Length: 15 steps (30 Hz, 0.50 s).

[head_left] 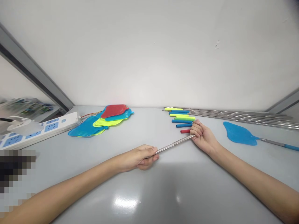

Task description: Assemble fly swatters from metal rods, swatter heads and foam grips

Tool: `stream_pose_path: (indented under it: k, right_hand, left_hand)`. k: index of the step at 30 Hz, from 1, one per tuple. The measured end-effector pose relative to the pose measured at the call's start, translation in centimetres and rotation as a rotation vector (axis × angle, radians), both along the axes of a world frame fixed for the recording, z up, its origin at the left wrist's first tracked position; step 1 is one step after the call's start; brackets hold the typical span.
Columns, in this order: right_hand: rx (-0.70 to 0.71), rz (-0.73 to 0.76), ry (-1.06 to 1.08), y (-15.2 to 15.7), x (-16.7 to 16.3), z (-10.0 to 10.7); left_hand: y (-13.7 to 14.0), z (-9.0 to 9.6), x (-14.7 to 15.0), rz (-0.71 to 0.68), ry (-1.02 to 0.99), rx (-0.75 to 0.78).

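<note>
A thin telescopic metal rod (174, 144) slants between my two hands above the grey table. My left hand (142, 156) is closed around its lower left end, thumb on top. At the upper right end, my right hand (200, 134) grips it with curled fingers. Just behind my right hand lie several short coloured tubes; a red tube (185, 131) and a blue tube (184, 125) are nearest, their right ends hidden by the fingers. A yellow-green tube (185, 118) lies a little farther back.
Fly swatter heads, with a red one (115, 110) on top, are piled at the back left. A blue fly swatter (240, 133) lies at right. Several metal rods (245, 116) lie along the back. A white power strip (53, 126) stands at left.
</note>
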State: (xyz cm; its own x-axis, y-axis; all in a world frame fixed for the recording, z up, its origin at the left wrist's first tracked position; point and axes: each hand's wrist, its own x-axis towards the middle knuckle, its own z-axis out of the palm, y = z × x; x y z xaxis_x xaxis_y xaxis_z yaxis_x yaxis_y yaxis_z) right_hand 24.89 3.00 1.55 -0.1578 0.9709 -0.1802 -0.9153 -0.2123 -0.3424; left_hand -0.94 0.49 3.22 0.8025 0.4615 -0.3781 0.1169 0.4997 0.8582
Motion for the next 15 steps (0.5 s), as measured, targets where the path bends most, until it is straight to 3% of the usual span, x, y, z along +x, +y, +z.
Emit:
stream_pose_path:
  k: [15]
  right_hand:
    - [-0.048,-0.050,-0.051,-0.54,-0.40,0.49]
  left_hand:
    - [-0.39,0.69,0.10,-0.120,0.065,0.132]
